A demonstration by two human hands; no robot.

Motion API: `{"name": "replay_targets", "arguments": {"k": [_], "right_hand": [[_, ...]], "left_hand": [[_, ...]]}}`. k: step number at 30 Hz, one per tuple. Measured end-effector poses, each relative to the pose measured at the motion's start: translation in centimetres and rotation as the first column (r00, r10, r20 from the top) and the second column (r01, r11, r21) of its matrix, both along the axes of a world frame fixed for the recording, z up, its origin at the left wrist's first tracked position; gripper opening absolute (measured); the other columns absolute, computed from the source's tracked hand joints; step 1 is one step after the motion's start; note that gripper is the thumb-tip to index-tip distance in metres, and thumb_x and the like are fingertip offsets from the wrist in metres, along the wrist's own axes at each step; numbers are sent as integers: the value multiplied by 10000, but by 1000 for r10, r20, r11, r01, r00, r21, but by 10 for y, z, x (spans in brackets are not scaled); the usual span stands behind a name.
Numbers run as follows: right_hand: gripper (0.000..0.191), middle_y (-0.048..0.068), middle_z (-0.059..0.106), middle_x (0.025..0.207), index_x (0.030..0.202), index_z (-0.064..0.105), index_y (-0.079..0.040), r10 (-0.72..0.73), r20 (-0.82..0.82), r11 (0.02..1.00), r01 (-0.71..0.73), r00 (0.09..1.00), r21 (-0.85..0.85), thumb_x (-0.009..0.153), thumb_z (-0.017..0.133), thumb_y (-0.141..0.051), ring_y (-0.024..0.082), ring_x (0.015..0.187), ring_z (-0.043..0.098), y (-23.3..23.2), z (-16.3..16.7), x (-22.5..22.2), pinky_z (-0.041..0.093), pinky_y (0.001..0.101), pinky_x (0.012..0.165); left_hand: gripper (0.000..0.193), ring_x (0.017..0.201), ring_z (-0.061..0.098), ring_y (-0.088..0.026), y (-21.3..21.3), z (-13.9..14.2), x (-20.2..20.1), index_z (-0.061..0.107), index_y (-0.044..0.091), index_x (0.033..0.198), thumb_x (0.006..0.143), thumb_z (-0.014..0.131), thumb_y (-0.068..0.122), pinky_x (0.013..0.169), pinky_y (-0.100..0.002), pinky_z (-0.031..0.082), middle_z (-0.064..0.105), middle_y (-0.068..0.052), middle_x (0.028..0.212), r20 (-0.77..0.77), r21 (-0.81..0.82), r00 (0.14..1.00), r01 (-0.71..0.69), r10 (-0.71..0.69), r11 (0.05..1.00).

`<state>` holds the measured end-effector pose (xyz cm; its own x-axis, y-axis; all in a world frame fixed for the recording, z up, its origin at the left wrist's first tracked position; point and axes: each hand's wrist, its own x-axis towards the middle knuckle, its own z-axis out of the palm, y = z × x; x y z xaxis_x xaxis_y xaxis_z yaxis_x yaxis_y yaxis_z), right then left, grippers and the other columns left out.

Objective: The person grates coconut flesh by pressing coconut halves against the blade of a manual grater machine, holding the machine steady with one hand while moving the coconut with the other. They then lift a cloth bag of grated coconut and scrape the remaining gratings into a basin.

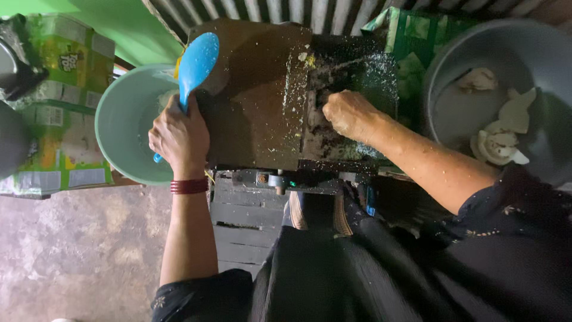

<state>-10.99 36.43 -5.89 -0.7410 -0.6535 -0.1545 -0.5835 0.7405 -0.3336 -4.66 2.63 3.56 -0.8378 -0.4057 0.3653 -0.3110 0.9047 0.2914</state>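
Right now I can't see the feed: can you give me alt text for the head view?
Looking down, a person's right hand presses into the opening of a dark grating machine flecked with white shreds, while the left hand grips a blue spoon over a pale green bowl. A grey tub of white coconut pieces sits at right.

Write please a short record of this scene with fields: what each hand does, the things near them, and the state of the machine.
left hand: the left hand holds a blue scoop by its handle, at the rim of a green basin
right hand: the right hand presses down on the machine, fingers curled; what is under them cannot be seen
machine: dark, its top strewn with white flecks
grey tub: at the right, holds white pieces
wrist: red bangles on the left wrist
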Motion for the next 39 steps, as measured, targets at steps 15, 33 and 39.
{"name": "replay_targets", "arguments": {"k": [15,33,39], "right_hand": [[102,266,680,735,692,708,12,108,-118,993,-112,987,-25,721,623,-37,432,737,709,-12,-10,-6,587,502,654],[150,116,721,966,1112,703,-107,-903,-211,367,927,374,71,1038,629,-214,232,840,681,288,-22,-20,565,392,723],[227,165,719,1094,1220,688,-93,-896,-51,417,877,440,239,1000,639,-124,299,982,676,328,-76,-6,541,465,822]], "left_hand": [[315,765,712,-444,-4,-6,4,786,160,967,998,667,450,663,-550,532,753,-175,835,65,-76,997,-30,35,997],[409,886,689,-490,-21,-24,18,814,135,1107,1117,575,467,823,-578,496,745,-236,1004,96,-88,995,-10,18,996],[411,902,686,-480,-20,-20,19,811,141,1125,1134,563,469,836,-566,498,743,-227,1010,109,-78,994,-3,12,997]]}}
